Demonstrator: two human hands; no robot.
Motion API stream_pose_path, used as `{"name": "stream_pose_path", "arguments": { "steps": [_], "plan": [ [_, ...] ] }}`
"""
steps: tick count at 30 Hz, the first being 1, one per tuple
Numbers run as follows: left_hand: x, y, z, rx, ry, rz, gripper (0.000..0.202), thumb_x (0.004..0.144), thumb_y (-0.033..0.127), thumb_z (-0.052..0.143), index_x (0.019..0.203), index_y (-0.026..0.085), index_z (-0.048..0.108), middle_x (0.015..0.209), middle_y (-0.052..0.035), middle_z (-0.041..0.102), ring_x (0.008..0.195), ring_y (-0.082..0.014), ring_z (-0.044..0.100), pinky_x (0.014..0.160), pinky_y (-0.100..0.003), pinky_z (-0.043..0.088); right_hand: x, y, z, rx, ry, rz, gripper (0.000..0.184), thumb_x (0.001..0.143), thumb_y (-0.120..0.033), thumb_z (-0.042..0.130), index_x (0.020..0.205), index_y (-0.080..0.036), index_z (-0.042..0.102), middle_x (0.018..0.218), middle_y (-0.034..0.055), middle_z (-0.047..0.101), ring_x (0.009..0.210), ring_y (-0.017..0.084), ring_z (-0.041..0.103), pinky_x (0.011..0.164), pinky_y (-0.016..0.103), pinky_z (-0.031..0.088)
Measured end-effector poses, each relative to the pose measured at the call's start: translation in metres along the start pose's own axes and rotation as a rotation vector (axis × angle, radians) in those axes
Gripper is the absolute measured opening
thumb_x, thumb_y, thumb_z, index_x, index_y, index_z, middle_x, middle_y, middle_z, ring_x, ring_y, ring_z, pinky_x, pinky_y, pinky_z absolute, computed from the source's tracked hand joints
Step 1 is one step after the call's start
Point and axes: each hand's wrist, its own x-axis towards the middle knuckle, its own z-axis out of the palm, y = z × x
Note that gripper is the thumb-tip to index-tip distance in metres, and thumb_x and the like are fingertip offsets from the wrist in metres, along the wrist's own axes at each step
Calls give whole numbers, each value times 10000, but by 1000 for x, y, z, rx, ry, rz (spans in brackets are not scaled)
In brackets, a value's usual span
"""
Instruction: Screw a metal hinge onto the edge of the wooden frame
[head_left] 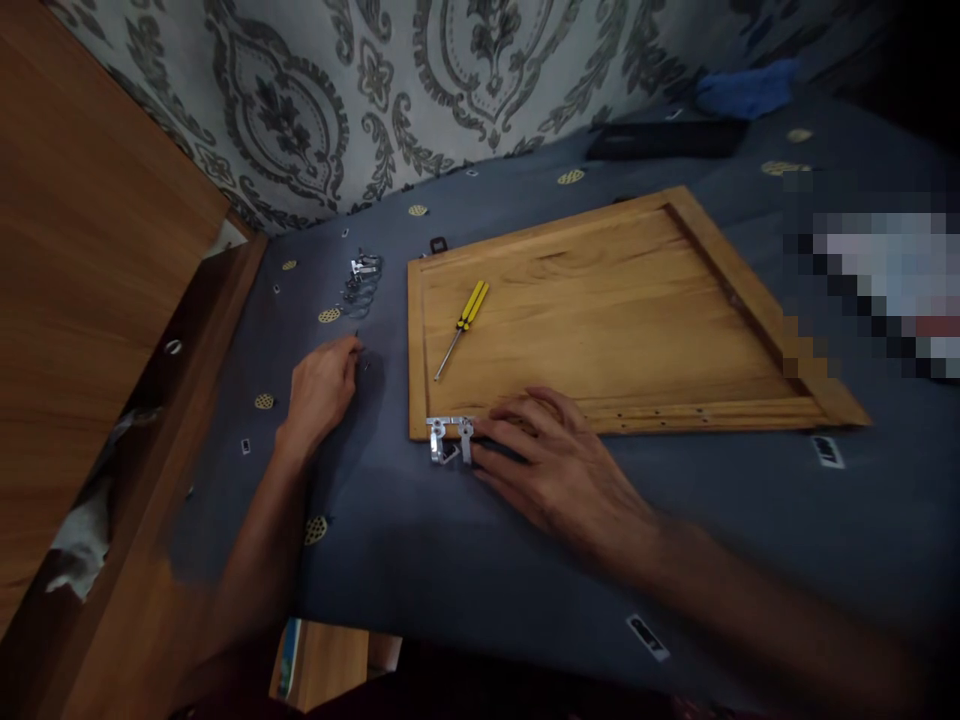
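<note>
A wooden cabinet door panel (600, 310) lies flat on a dark blue bedsheet (420, 540). A silver hinge (448, 438) sits at the panel's near left corner. My right hand (551, 455) rests on that corner with fingers spread, its fingertips against the hinge. My left hand (321, 388) is on the sheet to the left of the panel, fingers pinched together around a small dark screw-like piece (358, 345). A screwdriver with a yellow handle (462, 328) lies loose on the panel, untouched.
A small pile of metal hardware (361, 280) lies on the sheet beyond my left hand. A wooden bed frame (90, 330) runs along the left. Patterned wallpaper (375, 90) is behind. A dark flat object (664, 140) and blue cloth (746, 90) lie far back.
</note>
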Motion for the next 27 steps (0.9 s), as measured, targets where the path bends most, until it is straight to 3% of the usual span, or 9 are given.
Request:
{"name": "stream_pose_path", "arguments": {
  "steps": [5,16,27],
  "plan": [
    [0,2,1,-56,-26,44,262,991,195,471,1076,216,717,1117,-82,765,1034,-270,703,858,-359,524,0,0,1,-13,1,12,194,1061,-261,566,964,-262,734,1030,-19,774,1035,205,607,1078,428,377],
    [-2,2,-1,-123,-62,123,241,1006,217,465,1077,213,695,1113,-64,753,1013,-247,687,871,-351,509,1,0,-1,-12,-13,5,130,1025,-236,627,961,-245,740,1033,-7,780,1011,213,625,1060,438,405],
    [-6,8,-8,13,-130,181,178,1011,234,527,1055,213,698,1092,-74,719,1016,-252,662,840,-336,500,1,-2,0,-19,-8,16,161,1041,-253,603,945,-255,733,1020,-20,772,1022,201,609,1076,423,381]
  ]
}}
